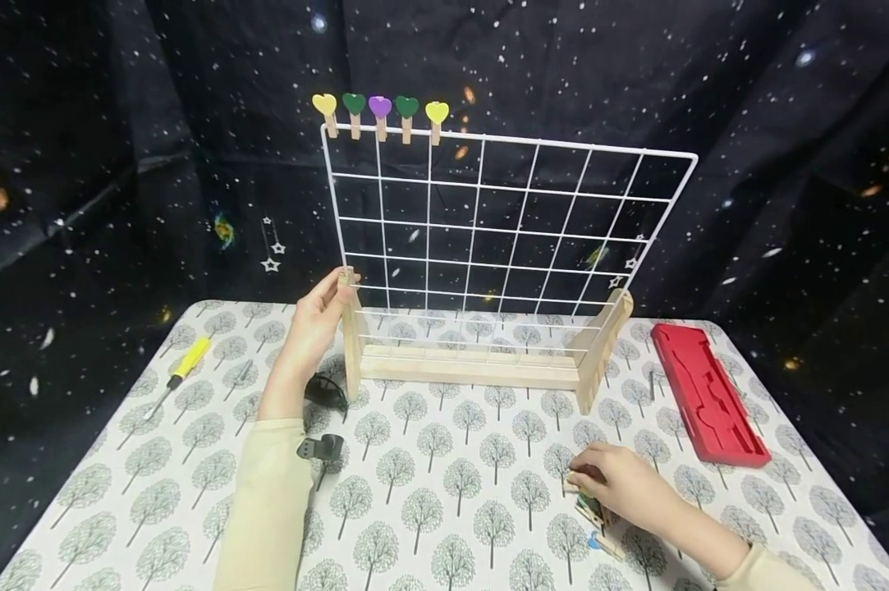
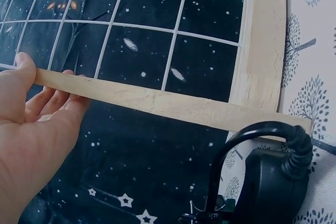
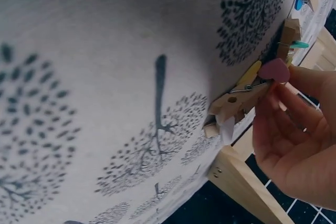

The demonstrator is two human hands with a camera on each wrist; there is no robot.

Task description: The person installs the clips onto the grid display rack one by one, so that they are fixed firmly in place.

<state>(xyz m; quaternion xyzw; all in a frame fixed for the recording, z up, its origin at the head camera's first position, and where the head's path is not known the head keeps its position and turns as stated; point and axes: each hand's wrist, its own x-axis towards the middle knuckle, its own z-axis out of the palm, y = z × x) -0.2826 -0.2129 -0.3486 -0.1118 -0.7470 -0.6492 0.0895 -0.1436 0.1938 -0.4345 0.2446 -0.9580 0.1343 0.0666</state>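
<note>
A white wire grid (image 1: 503, 230) stands upright in a wooden stand (image 1: 474, 369) at the back of the table. Several heart-topped clothespins (image 1: 380, 111) are clipped along its top left edge. My left hand (image 1: 341, 289) grips the stand's left upright (image 2: 157, 103), thumb on one side and fingers behind it. Near the table's front right, my right hand (image 1: 581, 476) pinches a wooden clothespin (image 3: 239, 100) with a pink heart (image 3: 275, 70), just off the cloth. A few more clothespins (image 1: 595, 519) lie beside that hand.
A yellow-handled screwdriver (image 1: 185, 368) lies at the table's left. A red moulded tray (image 1: 710, 394) sits at the right edge. Black strap pieces (image 1: 324, 392) lie by my left forearm. The tree-print tablecloth (image 1: 451, 460) covers the table; a dark starry backdrop hangs behind.
</note>
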